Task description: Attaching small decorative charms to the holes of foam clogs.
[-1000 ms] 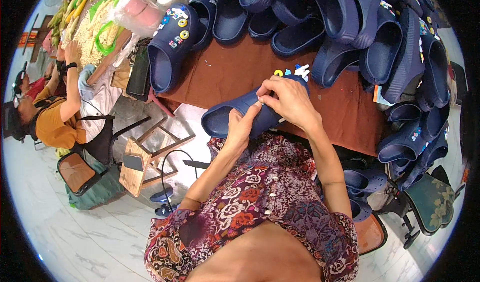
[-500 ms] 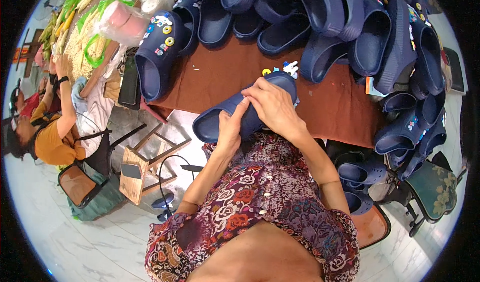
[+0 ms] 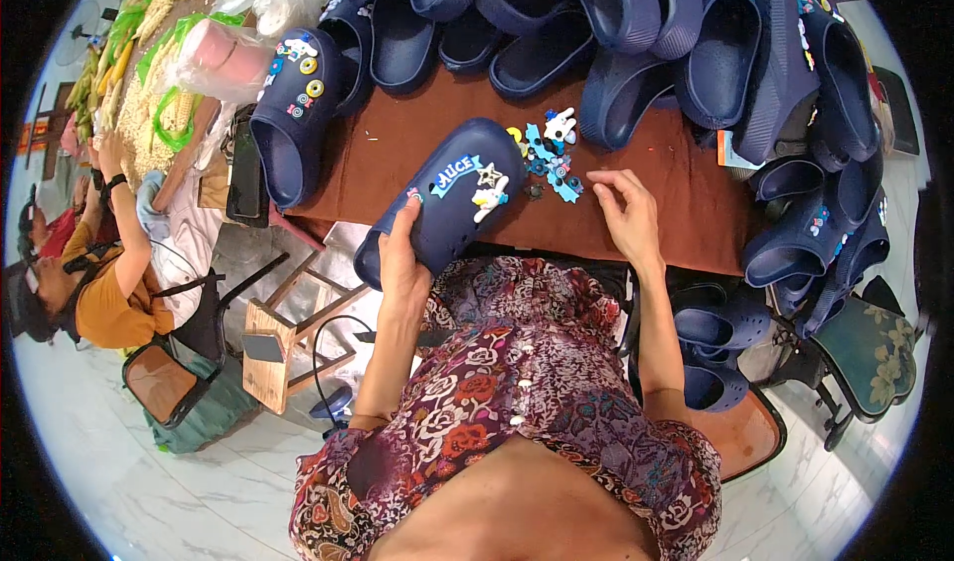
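Observation:
My left hand [image 3: 402, 261] grips the heel end of a navy clog [image 3: 442, 201] that rests tilted on the brown table [image 3: 686, 203]. Three small charms are stuck on the clog's top: a blue banner, a star and a white figure. My right hand [image 3: 626, 213] hovers open just right of the clog, fingers spread toward a small heap of loose blue and white charms [image 3: 550, 149] lying on the table. Nothing is between its fingers.
A big pile of navy clogs [image 3: 636, 24] covers the table's back and right side. One decorated clog [image 3: 293, 114] lies at the left, next to a black phone [image 3: 245, 168]. A seated person [image 3: 99, 283] works at far left, beside a wooden stool [image 3: 273, 347].
My right hand has left the clog and moved right toward the loose charms. The clog's decorated top now shows, held by my left hand alone.

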`<state>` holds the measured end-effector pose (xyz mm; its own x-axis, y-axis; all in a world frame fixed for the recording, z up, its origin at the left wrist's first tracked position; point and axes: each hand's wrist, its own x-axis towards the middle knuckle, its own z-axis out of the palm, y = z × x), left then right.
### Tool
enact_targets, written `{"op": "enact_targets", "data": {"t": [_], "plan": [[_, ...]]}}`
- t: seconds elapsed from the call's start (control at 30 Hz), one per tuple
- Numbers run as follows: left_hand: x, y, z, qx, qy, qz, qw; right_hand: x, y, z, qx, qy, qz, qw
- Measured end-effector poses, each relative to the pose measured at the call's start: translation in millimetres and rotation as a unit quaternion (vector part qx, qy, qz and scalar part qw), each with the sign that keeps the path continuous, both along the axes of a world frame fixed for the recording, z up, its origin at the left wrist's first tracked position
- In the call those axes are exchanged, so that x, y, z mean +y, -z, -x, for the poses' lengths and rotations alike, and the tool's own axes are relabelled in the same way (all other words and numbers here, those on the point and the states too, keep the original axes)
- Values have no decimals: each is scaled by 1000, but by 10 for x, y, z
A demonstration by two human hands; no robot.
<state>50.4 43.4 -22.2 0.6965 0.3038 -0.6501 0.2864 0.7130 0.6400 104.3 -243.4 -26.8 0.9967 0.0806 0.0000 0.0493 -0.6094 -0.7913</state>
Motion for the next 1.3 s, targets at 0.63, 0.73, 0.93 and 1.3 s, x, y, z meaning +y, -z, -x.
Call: {"op": "enact_targets", "data": {"t": [0.63, 0.73, 0.93, 1.3], "plan": [[-30, -54, 22, -9, -10, 142, 990, 530, 323, 98, -81, -120, 122, 982], [-34, 16, 40, -33, -3, 164, 986, 522, 355, 84, -82, -126, 132, 980], [-112, 13, 10, -94, 39, 124, 987, 521, 322, 98, -37, -103, 103, 989], [-180, 73, 33, -59, 84, 69, 992, 823, 269, 186, -18, -29, -123, 992]]}}
